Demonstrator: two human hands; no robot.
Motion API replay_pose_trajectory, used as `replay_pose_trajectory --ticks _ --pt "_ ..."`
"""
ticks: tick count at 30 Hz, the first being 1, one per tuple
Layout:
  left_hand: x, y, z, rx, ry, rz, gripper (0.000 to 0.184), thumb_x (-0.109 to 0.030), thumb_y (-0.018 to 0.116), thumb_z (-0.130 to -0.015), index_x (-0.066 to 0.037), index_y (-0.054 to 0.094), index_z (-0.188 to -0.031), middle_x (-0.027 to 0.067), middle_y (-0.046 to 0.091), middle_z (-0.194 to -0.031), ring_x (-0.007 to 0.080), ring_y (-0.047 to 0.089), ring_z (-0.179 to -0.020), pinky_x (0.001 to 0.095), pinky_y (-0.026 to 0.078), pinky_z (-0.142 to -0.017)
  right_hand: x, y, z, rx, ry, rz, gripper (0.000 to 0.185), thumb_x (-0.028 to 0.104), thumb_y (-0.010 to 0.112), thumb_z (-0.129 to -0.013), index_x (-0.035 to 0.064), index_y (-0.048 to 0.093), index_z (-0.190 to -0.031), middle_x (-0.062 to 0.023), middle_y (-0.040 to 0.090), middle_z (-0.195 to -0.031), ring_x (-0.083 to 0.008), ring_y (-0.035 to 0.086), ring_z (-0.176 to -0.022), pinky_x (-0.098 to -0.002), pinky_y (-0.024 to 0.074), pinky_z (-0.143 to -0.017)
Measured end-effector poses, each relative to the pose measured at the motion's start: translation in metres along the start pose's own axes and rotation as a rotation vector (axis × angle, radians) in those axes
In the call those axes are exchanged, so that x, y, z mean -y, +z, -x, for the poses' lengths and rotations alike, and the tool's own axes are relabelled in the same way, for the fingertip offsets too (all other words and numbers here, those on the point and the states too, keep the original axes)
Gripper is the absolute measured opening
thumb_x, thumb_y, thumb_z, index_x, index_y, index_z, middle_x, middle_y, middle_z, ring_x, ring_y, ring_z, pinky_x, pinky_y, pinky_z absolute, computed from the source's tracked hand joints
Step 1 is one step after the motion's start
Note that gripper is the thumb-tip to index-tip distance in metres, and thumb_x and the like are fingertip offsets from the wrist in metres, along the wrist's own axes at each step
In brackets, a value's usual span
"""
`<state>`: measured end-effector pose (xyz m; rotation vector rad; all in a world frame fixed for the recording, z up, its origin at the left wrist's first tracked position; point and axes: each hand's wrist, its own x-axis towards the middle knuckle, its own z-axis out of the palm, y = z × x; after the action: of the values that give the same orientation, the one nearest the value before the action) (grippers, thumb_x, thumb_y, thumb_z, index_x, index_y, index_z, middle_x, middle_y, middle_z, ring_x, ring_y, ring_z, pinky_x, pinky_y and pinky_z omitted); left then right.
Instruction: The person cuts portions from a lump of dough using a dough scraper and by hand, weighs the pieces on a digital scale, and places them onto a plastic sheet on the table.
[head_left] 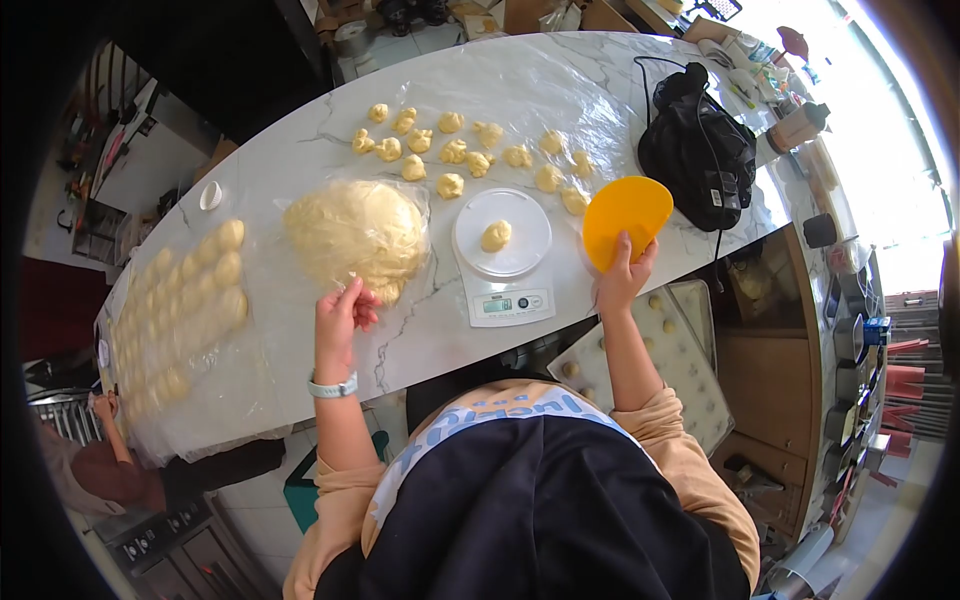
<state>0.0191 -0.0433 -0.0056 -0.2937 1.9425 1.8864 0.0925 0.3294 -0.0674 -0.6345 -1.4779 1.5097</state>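
Right grip (pixel 624 276) on yellow scraper (pixel 628 212)

Scale (pixel 511 308) between dough mass (pixel 352 228) and scraper (pixel 628 212)

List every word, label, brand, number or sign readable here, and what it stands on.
"18", apparently, on the scale display; the digits are tiny.
Blue lettering on the person's clothing: curved and cut off, not reliably readable.
Scale button markings: too small.
White tag on the black bag: too small.

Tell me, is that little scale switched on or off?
On: the scale shows digits on its display, with a dough piece on top.
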Motion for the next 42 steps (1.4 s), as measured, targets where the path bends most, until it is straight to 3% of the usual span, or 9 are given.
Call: replay_pose_trajectory --ticks 3,9,15,19,23,34,37,40,42 --pt "-0.028 -0.012 -0.023 0.378 0.071 0.04 0.031 -0.03 0.052 -0.093 -0.002 0.064 -0.09 0.0127 0.068 -0.086 0.0161 0.063 -0.068 0.0259 0.048 -0.064 0.004 0.002 0.001 0.008 0.014 -0.016 0.033 0.015 0.055 -0.092 -0.0004 0.045 -0.119 -0.0098 0.054 -0.111 -0.0173 0.054 -0.102 -0.0292 0.0433 -0.088" --pt "-0.043 0.057 -0.063 0.112 0.154 0.584 0.045 -0.036 0.049 -0.094 0.001 0.057 -0.118 0.0115 0.059 -0.12 0.0168 0.055 -0.107 0.0302 0.043 -0.089 0.007 0.003 0.002 0.016 0.032 -0.059 0.033 0.013 0.054 -0.092 0.0003 0.043 -0.12 -0.0089 0.054 -0.111 -0.0165 0.054 -0.101 -0.029 0.0439 -0.088" --pt "-0.034 0.148 -0.034 0.18 1.149 -0.733 0.034 -0.013 0.067 -0.081 -0.008 0.061 -0.115 0.0095 0.061 -0.107 0.0215 0.056 -0.102 0.0341 0.045 -0.09 -0.002 -0.002 0.002 0.036 0.05 -0.097 0.033 0.013 0.054 -0.092 0.0009 0.043 -0.121 -0.0083 0.054 -0.111 -0.0164 0.055 -0.101 -0.0293 0.0447 -0.087" --pt "-0.039 0.15 -0.067 0.497 0.876 -0.711 0.017 -0.01 0.07 -0.077 -0.003 0.068 -0.091 0.0097 0.064 -0.091 0.0213 0.061 -0.086 0.0332 0.049 -0.078 -0.003 -0.002 0.0 0.03 0.011 -0.077 0.03 0.012 0.053 -0.093 0.0028 0.043 -0.12 -0.0076 0.054 -0.111 -0.0159 0.056 -0.1 -0.0295 0.0467 -0.086" --pt "-0.101 0.109 -0.13 0.143 0.842 -0.589 0.021 -0.012 0.069 -0.078 -0.001 0.066 -0.096 0.0095 0.066 -0.086 0.0153 0.062 -0.072 0.0274 0.05 -0.067 0.0 -0.001 0.0 0.02 0.078 -0.172 0.031 0.011 0.053 -0.093 0.0028 0.042 -0.121 -0.0076 0.053 -0.113 -0.0164 0.055 -0.101 -0.0302 0.046 -0.088" --pt "-0.09 -0.011 -0.319 -0.32 0.474 -0.963 0.039 -0.005 0.058 -0.079 -0.005 0.059 -0.118 0.0194 0.059 -0.119 0.0348 0.054 -0.113 0.0378 0.044 -0.095 0.005 0.0 0.003 -0.07 0.142 -0.163 0.032 0.011 0.053 -0.093 0.002 0.041 -0.122 -0.0069 0.052 -0.113 -0.0146 0.052 -0.103 -0.0285 0.0422 -0.089" --pt "-0.085 -0.006 -0.311 -0.148 0.581 -0.956 0.049 0.0 0.053 -0.079 -0.006 0.051 -0.127 0.0204 0.052 -0.129 0.0345 0.048 -0.12 0.0359 0.04 -0.099 0.0 0.002 0.001 -0.087 0.121 -0.199 0.032 0.011 0.053 -0.093 0.0016 0.042 -0.121 -0.0068 0.052 -0.112 -0.0138 0.052 -0.102 -0.0275 0.0416 -0.089" --pt "-0.092 0.034 -0.289 -0.747 0.661 -1.384 0.059 0.005 0.05 -0.077 -0.007 0.044 -0.134 0.0216 0.045 -0.135 0.0343 0.042 -0.126 0.0358 0.037 -0.102 -0.001 0.003 0.0 -0.117 0.079 -0.116 0.03 0.01 0.053 -0.093 0.0036 0.042 -0.12 -0.0062 0.055 -0.108 -0.0147 0.056 -0.095 -0.0272 0.0456 -0.085" --pt "-0.129 0.061 -0.273 -0.395 1.076 -0.97 0.054 0.005 0.05 -0.075 -0.007 0.05 -0.128 0.0205 0.051 -0.128 0.0328 0.046 -0.122 0.0372 0.038 -0.101 -0.001 0.006 -0.001 -0.121 0.072 -0.122 0.03 0.01 0.054 -0.093 0.0037 0.042 -0.12 -0.0061 0.055 -0.108 -0.0145 0.056 -0.096 -0.0272 0.0452 -0.085"
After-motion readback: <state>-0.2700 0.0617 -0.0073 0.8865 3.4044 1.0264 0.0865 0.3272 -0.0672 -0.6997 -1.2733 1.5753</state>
